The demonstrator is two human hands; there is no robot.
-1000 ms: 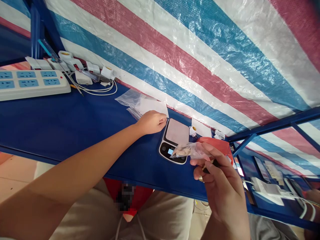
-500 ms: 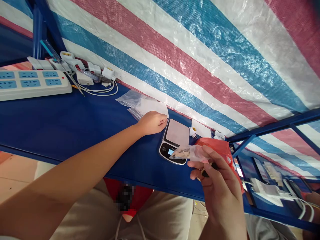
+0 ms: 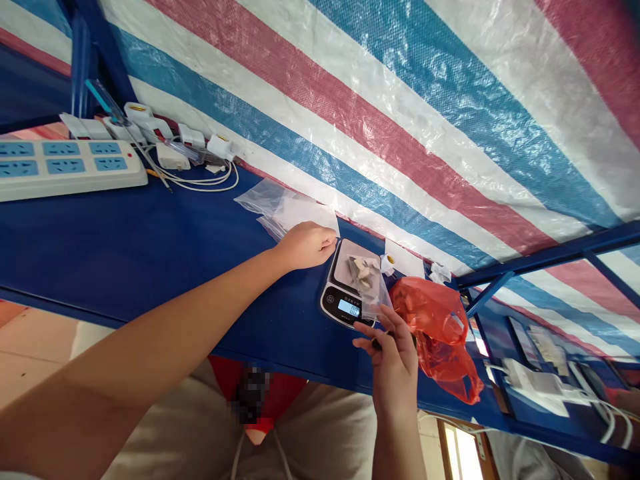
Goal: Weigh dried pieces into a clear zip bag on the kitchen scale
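Note:
A white-and-black digital kitchen scale [image 3: 328, 301] with a lit display stands on the blue table. On its weighing plate lies a small clear plastic bag [image 3: 364, 272] with pale, brownish dried-looking pieces inside. My right hand [image 3: 395, 353] grips the bag's near end between its fingers. A small dark object [image 3: 384, 340], its kind unclear, is also tucked in that hand. My left hand [image 3: 307, 245] is closed in a fist just left of the scale; the inside of the fist is hidden.
Clear bags and a white sheet [image 3: 305, 212] lie behind my left hand. A crumpled red plastic bag [image 3: 430, 310] sits right of the scale, near a white plug [image 3: 387, 264]. A power strip [image 3: 70, 190] and tangled cables [image 3: 200, 181] occupy the left. Striped sheeting [image 3: 350, 127] borders the back.
My right hand has moved left, bringing the clear bag down onto the weighing plate. More of the red bag now shows. My left fist has stayed in place.

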